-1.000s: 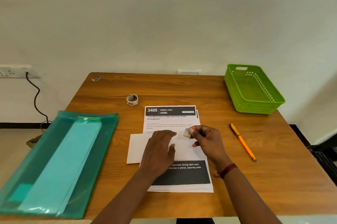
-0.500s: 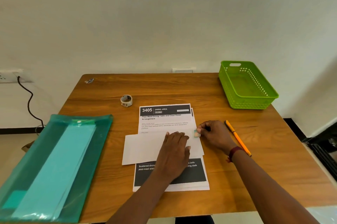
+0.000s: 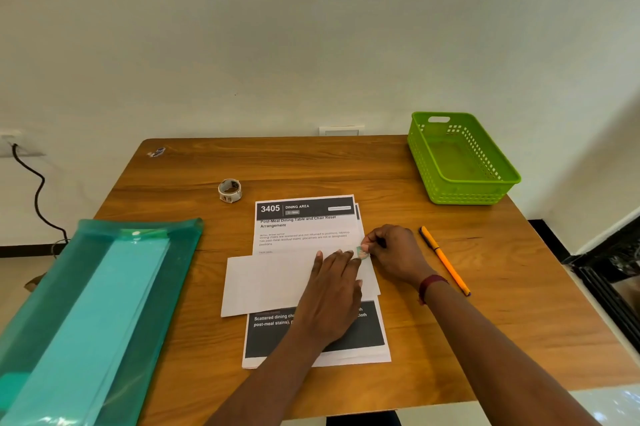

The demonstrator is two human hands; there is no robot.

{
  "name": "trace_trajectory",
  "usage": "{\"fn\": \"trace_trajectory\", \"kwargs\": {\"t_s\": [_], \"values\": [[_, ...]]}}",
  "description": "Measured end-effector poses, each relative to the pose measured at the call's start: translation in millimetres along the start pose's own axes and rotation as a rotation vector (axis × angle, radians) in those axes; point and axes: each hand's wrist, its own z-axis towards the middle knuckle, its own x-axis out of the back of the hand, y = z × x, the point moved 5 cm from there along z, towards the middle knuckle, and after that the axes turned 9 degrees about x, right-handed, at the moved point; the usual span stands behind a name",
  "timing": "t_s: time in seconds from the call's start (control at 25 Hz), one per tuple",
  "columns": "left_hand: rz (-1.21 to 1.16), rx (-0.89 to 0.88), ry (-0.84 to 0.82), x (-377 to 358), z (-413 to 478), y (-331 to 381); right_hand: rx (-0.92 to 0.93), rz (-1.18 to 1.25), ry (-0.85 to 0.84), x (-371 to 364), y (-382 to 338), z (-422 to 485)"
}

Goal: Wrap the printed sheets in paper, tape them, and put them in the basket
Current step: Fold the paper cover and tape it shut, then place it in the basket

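The printed sheets (image 3: 304, 228) lie in a stack on the wooden table (image 3: 502, 321), and a white paper band (image 3: 266, 283) crosses their middle, its left end jutting past the sheets' left edge. The left hand (image 3: 332, 290) lies flat on the band over the sheets, fingers straight and pressing it down. The right hand (image 3: 394, 256), at the sheets' right edge, pinches a small piece of tape (image 3: 362, 252) between thumb and fingertip, right at the band's upper right corner. The step in hand looks like fixing the band. To do it well, the flat hand should keep the band taut and square to the sheets while the tape goes half on the band and half on whatever it must hold to, then gets rubbed down from the middle outward (a crooked or lifted corner would probably let the wrap slip off). The wrapping seems only partly done, since the band's left end lies loose. Beyond the sheets' top left corner stands the tape roll (image 3: 230, 190); just right of the sheets lies an orange pen (image 3: 445, 259); further right and behind them sits the green basket (image 3: 464, 195), nothing in it. Left of the sheets a translucent green folder (image 3: 86, 321) overhangs the table edge. Behind all this rises a plain pale wall (image 3: 311, 44), with a black cable (image 3: 34, 197) hanging far left of the sheets.
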Motion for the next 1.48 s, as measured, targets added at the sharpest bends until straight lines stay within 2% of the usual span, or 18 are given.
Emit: {"fn": "trace_trajectory", "kwargs": {"t_s": [0.72,1.16,1.36,1.48], "values": [[0.092,0.017,-0.104,-1,1,2,0.016,-0.046,0.121,-9,2,-4],[0.076,0.022,-0.105,0,1,3,0.035,-0.037,0.121,-5,3,0],[0.063,0.028,-0.117,1,2,3,0.151,-0.033,0.156,-5,7,-25],[0.057,0.032,-0.113,2,2,4,0.218,-0.119,0.191,-8,9,-42]]}}
